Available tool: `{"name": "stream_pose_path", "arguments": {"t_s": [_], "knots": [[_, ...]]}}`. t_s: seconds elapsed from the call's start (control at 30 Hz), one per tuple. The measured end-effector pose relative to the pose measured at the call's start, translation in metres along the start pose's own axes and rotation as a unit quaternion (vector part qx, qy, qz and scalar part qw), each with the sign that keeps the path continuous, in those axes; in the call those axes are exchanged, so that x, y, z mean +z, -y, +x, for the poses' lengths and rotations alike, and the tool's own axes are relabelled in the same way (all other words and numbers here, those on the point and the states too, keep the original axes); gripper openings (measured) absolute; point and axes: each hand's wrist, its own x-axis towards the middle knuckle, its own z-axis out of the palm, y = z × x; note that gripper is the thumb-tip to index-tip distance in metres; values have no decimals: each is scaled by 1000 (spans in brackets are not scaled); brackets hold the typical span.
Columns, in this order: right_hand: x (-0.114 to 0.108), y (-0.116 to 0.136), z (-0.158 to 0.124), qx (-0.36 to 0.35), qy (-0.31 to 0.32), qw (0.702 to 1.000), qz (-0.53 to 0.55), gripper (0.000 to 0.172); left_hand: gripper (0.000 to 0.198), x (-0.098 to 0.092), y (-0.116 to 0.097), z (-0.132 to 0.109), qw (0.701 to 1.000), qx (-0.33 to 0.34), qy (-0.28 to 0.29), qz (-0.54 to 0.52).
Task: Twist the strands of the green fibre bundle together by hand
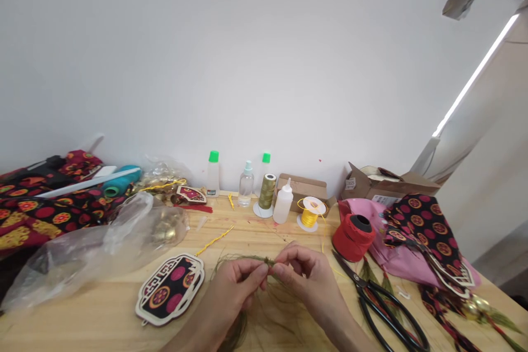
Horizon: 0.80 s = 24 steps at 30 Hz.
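Note:
My left hand (pixel 235 289) and my right hand (pixel 309 280) meet low in the middle, thumbs and fingertips pinched together. Between them is the bound top of a bundle of olive-green threads (pixel 236 333), gripped by both hands. Loose strands fan out behind my fingers and hang below my left hand; part of the bundle is hidden by my hands. Left of my hands lies a flat ornament (pixel 173 289) with a pale cut-out frame, patterned dark cloth and a yellow cord. Black-handled scissors (pixel 383 302) rest open-bladed or closed, I cannot tell, at my right.
Along the wall stand a spray bottle (pixel 246 184), a green thread spool (pixel 268 192), a white squeeze bottle (pixel 283 203) and a yellow cord spool (pixel 310 214). A red thread cone (pixel 353 237) is at right. Plastic bags (pixel 124 236) and patterned fabric (pixel 45 212) cover the left.

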Motion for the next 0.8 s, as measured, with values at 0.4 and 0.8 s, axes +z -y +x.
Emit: {"name": "stream_pose_path", "arguments": {"t_s": [0.4,0.8], "knots": [[4,-1,-5,-30,10,986,-164,9,26,2,-8,-8,983,75,-1,170],[3,3,-6,-16,27,990,-136,10,27,2,-8,-8,983,63,4,171]]}}
